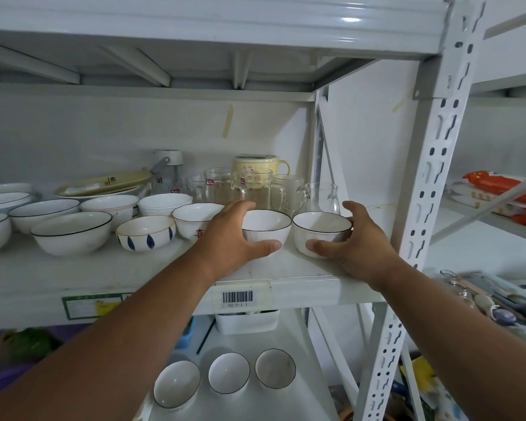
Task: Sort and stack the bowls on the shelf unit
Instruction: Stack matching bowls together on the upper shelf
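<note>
A person's left hand and right hand are each cupping a dark-rimmed bowl, fingers wrapped; nesting them squarely, rims level, is looking wisest.

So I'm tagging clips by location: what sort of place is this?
Probably a stockroom or storage room, not a home kitchen: slotted metal shelving, a barcode label on the shelf edge, and mixed bowls and glass mugs crowded together.
</note>
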